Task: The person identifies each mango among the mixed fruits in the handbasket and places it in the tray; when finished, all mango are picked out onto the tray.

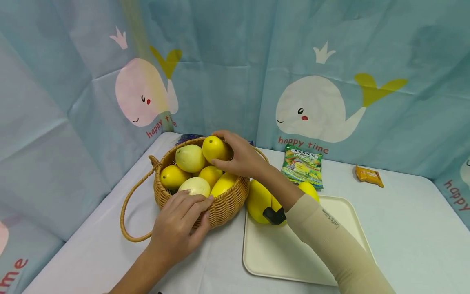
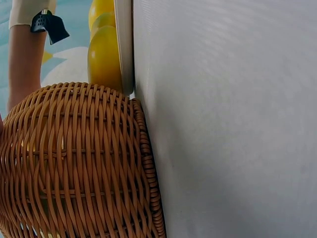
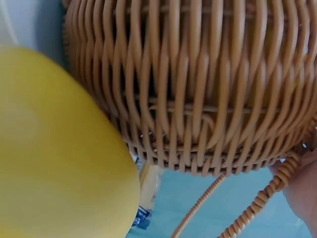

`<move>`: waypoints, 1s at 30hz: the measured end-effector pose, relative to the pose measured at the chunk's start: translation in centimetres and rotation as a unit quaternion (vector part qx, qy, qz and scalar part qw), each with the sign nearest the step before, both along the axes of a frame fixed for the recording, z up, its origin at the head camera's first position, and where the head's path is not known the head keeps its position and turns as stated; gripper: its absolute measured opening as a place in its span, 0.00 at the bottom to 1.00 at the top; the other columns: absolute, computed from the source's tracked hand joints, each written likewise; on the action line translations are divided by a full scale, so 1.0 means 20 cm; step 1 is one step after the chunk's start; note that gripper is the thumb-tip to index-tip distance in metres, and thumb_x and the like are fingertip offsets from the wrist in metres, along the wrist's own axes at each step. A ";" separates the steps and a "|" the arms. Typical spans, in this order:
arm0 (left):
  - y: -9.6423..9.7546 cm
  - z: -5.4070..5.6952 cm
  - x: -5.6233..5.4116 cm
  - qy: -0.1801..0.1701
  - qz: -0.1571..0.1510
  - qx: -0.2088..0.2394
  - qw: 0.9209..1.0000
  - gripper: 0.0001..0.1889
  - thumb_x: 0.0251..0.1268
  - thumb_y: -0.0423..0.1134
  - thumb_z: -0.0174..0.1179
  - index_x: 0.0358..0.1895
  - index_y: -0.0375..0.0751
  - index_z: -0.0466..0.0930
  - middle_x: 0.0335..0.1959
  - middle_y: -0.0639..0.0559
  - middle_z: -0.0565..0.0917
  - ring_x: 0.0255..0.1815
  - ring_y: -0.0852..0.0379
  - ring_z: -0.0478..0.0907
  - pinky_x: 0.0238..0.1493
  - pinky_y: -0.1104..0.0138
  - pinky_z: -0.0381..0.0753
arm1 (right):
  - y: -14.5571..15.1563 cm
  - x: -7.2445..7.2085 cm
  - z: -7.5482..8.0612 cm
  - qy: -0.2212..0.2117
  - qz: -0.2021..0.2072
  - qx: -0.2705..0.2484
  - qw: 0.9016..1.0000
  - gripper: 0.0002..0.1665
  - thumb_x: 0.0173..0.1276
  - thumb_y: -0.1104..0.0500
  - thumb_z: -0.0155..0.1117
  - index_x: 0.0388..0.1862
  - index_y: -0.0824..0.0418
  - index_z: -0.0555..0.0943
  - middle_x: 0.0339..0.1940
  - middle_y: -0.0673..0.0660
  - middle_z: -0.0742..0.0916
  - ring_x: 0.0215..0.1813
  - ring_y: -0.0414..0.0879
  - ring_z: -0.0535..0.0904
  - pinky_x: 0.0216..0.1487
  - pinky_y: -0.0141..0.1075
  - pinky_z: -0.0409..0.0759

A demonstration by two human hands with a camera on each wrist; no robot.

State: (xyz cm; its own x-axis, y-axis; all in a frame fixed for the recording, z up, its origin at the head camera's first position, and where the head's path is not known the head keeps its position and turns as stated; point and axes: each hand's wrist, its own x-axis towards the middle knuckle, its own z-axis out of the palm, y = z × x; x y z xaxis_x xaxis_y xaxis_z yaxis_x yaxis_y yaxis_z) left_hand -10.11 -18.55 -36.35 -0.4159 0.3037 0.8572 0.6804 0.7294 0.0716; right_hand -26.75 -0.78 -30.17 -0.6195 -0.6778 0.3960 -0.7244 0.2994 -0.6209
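A wicker basket point(image 1: 224, 208) holds several yellow lemons point(image 1: 174, 177) and pale yellow-green round fruits point(image 1: 190, 158). At its back right, my right hand point(image 1: 244, 157) grips a lemon point(image 1: 214, 148) between thumb and fingers, at the height of the rim. My left hand point(image 1: 180, 224) holds the front rim, fingers over the edge beside a pale fruit point(image 1: 196, 186) and thumb against the outer weave. The left wrist view shows the basket's woven side point(image 2: 79, 163); in the right wrist view the weave point(image 3: 198, 84) hides the fruit inside.
A cream tray point(image 1: 293, 257) with large yellow fruits point(image 1: 258, 202) stands right of the basket, partly under my right arm. Behind it lie a green candy bag point(image 1: 302, 167) and an orange packet point(image 1: 369, 176). The basket's handle point(image 1: 126, 216) sticks out left. A whale-print curtain point(image 1: 227, 81) hangs behind.
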 end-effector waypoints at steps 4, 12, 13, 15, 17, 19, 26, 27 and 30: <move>0.00 0.00 0.00 0.004 -0.002 0.000 1.000 0.17 0.72 0.42 0.51 0.48 0.36 0.86 0.40 0.48 0.84 0.40 0.45 0.80 0.55 0.50 0.76 | 0.02 0.03 0.01 -0.028 0.002 -0.056 0.998 0.38 0.65 0.56 0.71 0.72 0.58 0.68 0.63 0.53 0.78 0.57 0.46 0.77 0.53 0.40 0.81; 0.01 0.00 0.00 0.011 -0.003 0.000 1.000 0.17 0.72 0.41 0.51 0.48 0.35 0.86 0.39 0.47 0.84 0.40 0.45 0.80 0.55 0.50 0.76 | 0.08 0.07 0.03 -0.049 0.005 -0.160 0.986 0.39 0.66 0.60 0.69 0.74 0.58 0.66 0.62 0.55 0.79 0.57 0.47 0.78 0.60 0.43 0.77; 0.01 0.00 0.00 0.012 -0.003 0.000 1.000 0.17 0.72 0.41 0.51 0.48 0.35 0.86 0.39 0.47 0.85 0.40 0.45 0.80 0.55 0.50 0.76 | 0.09 0.08 0.03 -0.051 0.010 -0.170 0.984 0.38 0.66 0.61 0.69 0.74 0.58 0.66 0.61 0.56 0.79 0.57 0.47 0.78 0.61 0.44 0.77; 0.01 0.00 0.00 0.013 -0.003 -0.001 1.000 0.17 0.72 0.41 0.51 0.48 0.35 0.86 0.39 0.47 0.85 0.40 0.45 0.80 0.55 0.50 0.76 | 0.10 0.09 0.03 -0.055 0.018 -0.183 0.981 0.38 0.66 0.62 0.68 0.73 0.58 0.65 0.61 0.57 0.80 0.56 0.48 0.79 0.59 0.45 0.78; 0.01 0.00 0.00 0.013 -0.003 -0.001 1.000 0.17 0.72 0.41 0.51 0.48 0.35 0.86 0.39 0.47 0.84 0.40 0.45 0.80 0.55 0.50 0.76 | 0.11 0.11 0.04 -0.062 0.026 -0.194 0.979 0.38 0.66 0.64 0.67 0.73 0.58 0.65 0.60 0.57 0.80 0.56 0.49 0.79 0.58 0.45 0.79; 0.00 0.00 0.00 0.012 -0.002 0.000 1.000 0.17 0.72 0.41 0.51 0.47 0.36 0.86 0.39 0.47 0.85 0.40 0.45 0.80 0.55 0.50 0.76 | 0.12 0.12 0.04 -0.065 0.032 -0.204 0.976 0.37 0.67 0.64 0.66 0.73 0.59 0.65 0.60 0.57 0.80 0.55 0.49 0.80 0.58 0.46 0.80; 0.01 0.00 0.00 0.011 -0.003 0.003 1.000 0.16 0.71 0.41 0.51 0.47 0.36 0.86 0.39 0.47 0.85 0.40 0.45 0.80 0.55 0.51 0.76 | 0.16 0.16 0.04 -0.116 0.071 -0.252 0.958 0.36 0.69 0.65 0.61 0.75 0.60 0.63 0.63 0.60 0.78 0.57 0.55 0.79 0.59 0.48 0.79; 0.01 0.00 0.00 0.012 -0.003 0.003 1.000 0.16 0.71 0.41 0.51 0.47 0.36 0.86 0.39 0.47 0.85 0.40 0.45 0.80 0.55 0.51 0.76 | 0.16 0.17 0.04 -0.130 0.074 -0.261 0.954 0.36 0.70 0.64 0.60 0.76 0.60 0.63 0.63 0.61 0.78 0.57 0.56 0.78 0.59 0.48 0.79; 0.01 0.00 0.00 0.013 -0.003 0.004 1.000 0.16 0.71 0.41 0.51 0.47 0.35 0.86 0.39 0.47 0.84 0.40 0.45 0.80 0.54 0.51 0.76 | 0.18 0.20 0.04 -0.177 0.062 -0.287 0.939 0.37 0.70 0.62 0.57 0.77 0.58 0.60 0.63 0.63 0.77 0.56 0.56 0.78 0.55 0.48 0.81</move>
State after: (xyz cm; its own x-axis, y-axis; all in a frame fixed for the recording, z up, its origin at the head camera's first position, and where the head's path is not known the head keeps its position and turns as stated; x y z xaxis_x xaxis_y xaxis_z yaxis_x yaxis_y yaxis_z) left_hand -10.14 -18.44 -36.26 -0.3910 0.3001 0.8701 0.6867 0.7245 0.0587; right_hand -22.71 2.72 -29.39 -0.7120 -0.4916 0.5014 -0.4486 -0.2309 -0.8634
